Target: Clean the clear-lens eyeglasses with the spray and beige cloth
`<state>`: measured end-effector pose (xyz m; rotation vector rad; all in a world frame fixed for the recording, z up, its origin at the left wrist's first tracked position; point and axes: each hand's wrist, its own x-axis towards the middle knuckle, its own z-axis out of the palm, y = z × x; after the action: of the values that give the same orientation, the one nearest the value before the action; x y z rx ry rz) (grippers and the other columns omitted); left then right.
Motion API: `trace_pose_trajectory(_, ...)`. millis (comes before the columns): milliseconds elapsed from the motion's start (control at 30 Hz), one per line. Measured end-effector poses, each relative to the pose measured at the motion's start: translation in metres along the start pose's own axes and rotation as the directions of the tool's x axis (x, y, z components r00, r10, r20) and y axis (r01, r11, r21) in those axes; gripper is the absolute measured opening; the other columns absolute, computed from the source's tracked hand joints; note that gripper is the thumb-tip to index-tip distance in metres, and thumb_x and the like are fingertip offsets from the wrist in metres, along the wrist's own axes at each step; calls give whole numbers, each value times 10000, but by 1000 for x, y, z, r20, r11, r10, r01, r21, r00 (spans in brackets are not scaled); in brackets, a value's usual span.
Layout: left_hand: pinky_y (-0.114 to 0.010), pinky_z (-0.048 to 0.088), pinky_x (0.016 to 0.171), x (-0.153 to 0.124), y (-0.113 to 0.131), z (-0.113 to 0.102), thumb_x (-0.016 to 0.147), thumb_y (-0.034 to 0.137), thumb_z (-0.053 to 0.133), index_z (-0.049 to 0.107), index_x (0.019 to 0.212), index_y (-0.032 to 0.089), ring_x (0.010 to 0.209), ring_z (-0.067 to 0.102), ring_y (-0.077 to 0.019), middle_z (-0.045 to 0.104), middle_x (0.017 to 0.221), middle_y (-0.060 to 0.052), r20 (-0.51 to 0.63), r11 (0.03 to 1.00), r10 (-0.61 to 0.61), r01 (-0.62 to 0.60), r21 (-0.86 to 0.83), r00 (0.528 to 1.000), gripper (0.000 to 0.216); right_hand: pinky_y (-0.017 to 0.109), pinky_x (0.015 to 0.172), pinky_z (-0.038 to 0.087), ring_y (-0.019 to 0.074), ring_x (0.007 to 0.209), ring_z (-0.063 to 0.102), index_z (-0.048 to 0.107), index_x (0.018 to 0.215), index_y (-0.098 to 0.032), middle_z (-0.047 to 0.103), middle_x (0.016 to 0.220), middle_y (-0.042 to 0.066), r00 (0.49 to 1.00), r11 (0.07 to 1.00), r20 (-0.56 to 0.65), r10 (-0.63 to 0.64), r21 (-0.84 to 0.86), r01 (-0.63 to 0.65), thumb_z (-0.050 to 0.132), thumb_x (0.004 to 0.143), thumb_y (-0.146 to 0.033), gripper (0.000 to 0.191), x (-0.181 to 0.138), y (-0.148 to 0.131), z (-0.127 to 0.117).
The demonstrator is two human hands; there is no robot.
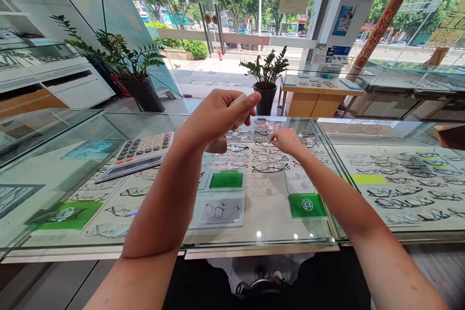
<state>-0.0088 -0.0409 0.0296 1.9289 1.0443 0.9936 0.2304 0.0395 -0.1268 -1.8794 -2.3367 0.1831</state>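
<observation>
Clear glass covers the display bench (267, 230), a case split into sections across the lower half of the frame. Its middle section holds rows of eyeglasses (271, 168), mostly dark thin rims with some pale ones, plus a plain green card (225, 180), a green card with a white round emblem (307, 205) and a picture card (220, 211) showing spectacles. At the right of the frame, another section contains further eyeglasses and a yellow strip (368, 179); at the left, more pairs lie around a third green card (70, 214). A pale calculator (143, 152) with dark and orange keys rests left of centre. In the upper part of the frame, two black pots (146, 94) hold leafy green plants (267, 69). At the centre, the left hand (221, 114) is curled around a pale item (241, 121), whitish and finely textured, mostly hidden by the fingers; what it is cannot be told. Right of centre, the right hand (286, 140) has its fingers bent near the eyeglasses; whether they grip anything is unclear.
</observation>
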Motion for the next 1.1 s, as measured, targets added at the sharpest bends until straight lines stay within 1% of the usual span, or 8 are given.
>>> trace_pose_trajectory(200,-258,364,543,1,-4,-3,973,537,639,671,703,181,506,413,-84,485,545,9,-13,997,69,-69,-23,998,448,326,714,455,212,825,701,801,1081,-217,794,896,62,982,987,-188,12,157,18,556,986,-353,296,-24,6,-55)
trace_pose_trajectory(300,-251,338,525,4,-5,-4,960,526,642,673,716,183,498,390,-83,485,542,21,-18,999,45,-46,-30,999,422,334,668,491,189,643,681,760,1025,-193,743,673,19,918,826,-396,10,520,216,626,957,-388,246,-48,0,-86)
trace_pose_trajectory(400,-241,300,510,8,-8,-3,923,506,679,668,724,179,497,368,-81,472,535,35,-49,999,27,-30,-45,998,383,332,603,517,211,695,739,723,1025,-212,791,760,41,858,636,-513,-24,654,409,665,961,-419,224,-74,-18,-111)
trace_pose_trajectory(633,-222,186,457,15,-14,0,767,547,806,727,765,164,476,287,-61,426,543,46,201,927,-5,79,-367,980,391,363,716,511,183,754,746,757,1092,-290,818,880,10,659,858,-702,-270,134,495,572,1070,-385,209,-108,-68,-141)
trace_pose_trajectory(833,-202,277,450,13,-12,15,649,543,916,700,708,145,492,375,-52,544,605,20,202,874,22,80,-480,979,457,363,747,516,189,854,751,733,1126,-291,820,969,14,505,821,-790,-347,5,571,560,1074,-262,183,-122,-76,-129)
trace_pose_trajectory(933,-205,302,468,10,-10,26,727,521,888,720,754,152,521,408,-66,557,609,19,45,878,107,-74,-473,993,407,342,687,520,165,784,710,688,1090,-274,787,981,18,522,691,-852,-35,357,628,642,1028,-323,91,-121,-77,-117)
trace_pose_trajectory(1000,-204,289,468,8,-10,33,794,488,855,737,800,163,505,380,-62,513,581,41,-70,885,159,-173,-432,985,346,336,677,526,161,755,690,688,1001,-257,767,928,17,634,484,-763,127,606,631,704,982,-412,157,-117,-76,-111)
trace_pose_trajectory(1100,-203,295,464,3,-16,42,835,458,834,739,838,167,476,361,-55,472,560,62,-142,895,205,-245,-373,968,306,330,727,519,158,781,659,746,954,-248,764,890,9,777,281,-614,138,777,564,778,906,-465,225,-110,-73,-102)
